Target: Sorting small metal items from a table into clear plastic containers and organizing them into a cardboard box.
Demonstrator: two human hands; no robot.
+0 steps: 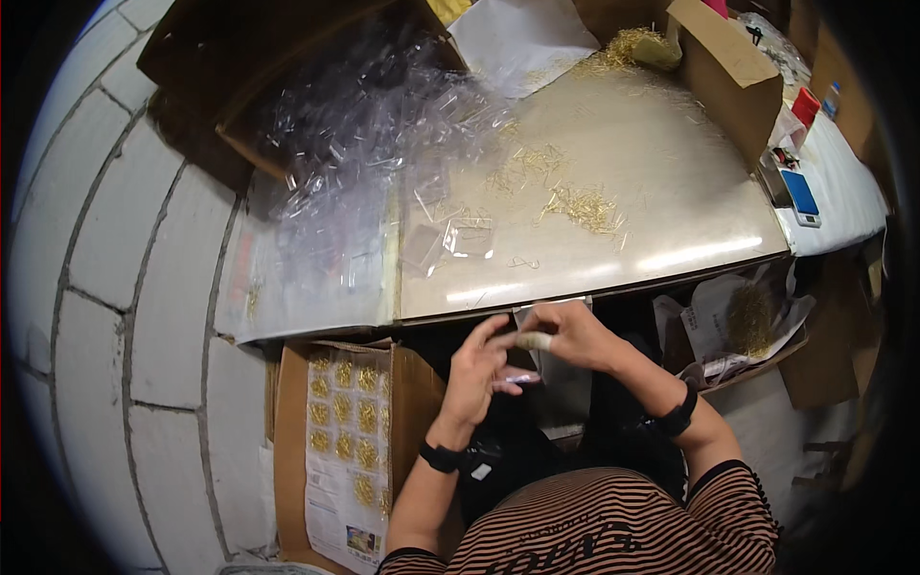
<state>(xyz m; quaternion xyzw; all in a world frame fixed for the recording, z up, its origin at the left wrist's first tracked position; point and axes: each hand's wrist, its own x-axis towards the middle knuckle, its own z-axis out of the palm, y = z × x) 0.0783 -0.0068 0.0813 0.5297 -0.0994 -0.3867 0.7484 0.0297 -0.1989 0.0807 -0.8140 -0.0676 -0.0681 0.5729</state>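
At the lower centre of the frame, in front of the table, both hands are held close together over the lap, where whatever is handled can presumably be seen from above. By the left hand a small clear plastic piece appears to be gripped between thumb and fingers, low and tilted, perhaps so that its upper side is left free. The right hand is bent in toward it with thumb and forefinger drawn together, a pale wrap being worn on one digit; whether anything is pinched there cannot be told. Near the middle of the tabletop, loose gold-coloured pins are spread in a shallow heap, probably so that few can be picked up easily. At the upper left, clear plastic cases are piled by the mouth of a carton, as if tipped out for easy reach. At the lower left, filled packets are laid flat in rows over a printed sheet in an open box, seemingly to be kept orderly. At the right, more gold pieces are contained by a paper-lined tray.
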